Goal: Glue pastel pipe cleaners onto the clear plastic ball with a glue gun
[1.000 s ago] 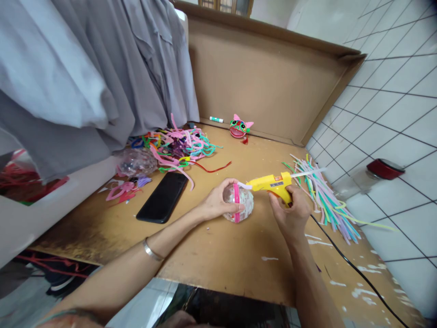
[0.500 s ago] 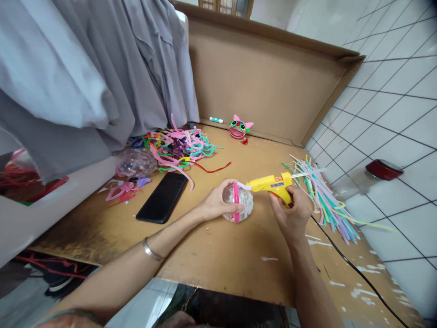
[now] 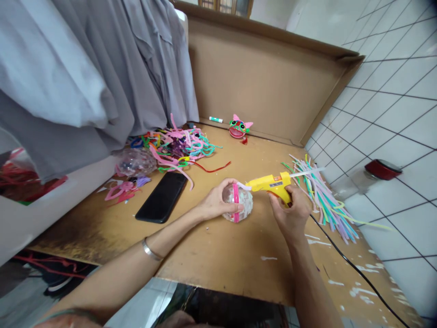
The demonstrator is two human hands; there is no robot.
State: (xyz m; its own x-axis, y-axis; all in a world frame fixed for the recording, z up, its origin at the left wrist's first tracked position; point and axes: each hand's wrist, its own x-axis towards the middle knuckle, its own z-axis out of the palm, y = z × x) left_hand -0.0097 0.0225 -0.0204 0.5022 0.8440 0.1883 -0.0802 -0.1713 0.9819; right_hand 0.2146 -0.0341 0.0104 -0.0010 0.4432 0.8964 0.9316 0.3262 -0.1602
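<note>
My left hand [image 3: 220,201] is wrapped round the left side of a clear ball [image 3: 245,206], which has whitish strands on it and a bright pink band [image 3: 236,200] running over its middle. A short pale lilac strip [image 3: 243,186] sticks out from the top of the ball. My right hand [image 3: 292,210] grips a yellow glue gun [image 3: 269,183] by its handle. The gun's tip points left and meets or nearly meets the end of the strip. A clear glue stick [image 3: 307,171] juts from the back of the gun.
A black phone [image 3: 161,197] lies left of my left hand, near a tangled pile of coloured pipe cleaners [image 3: 184,145]. More pipe cleaners [image 3: 327,200] lie at the right by a red-lidded jar [image 3: 358,180]. A small pink-eared figure [image 3: 239,127] and a glue tube [image 3: 215,120] stand behind.
</note>
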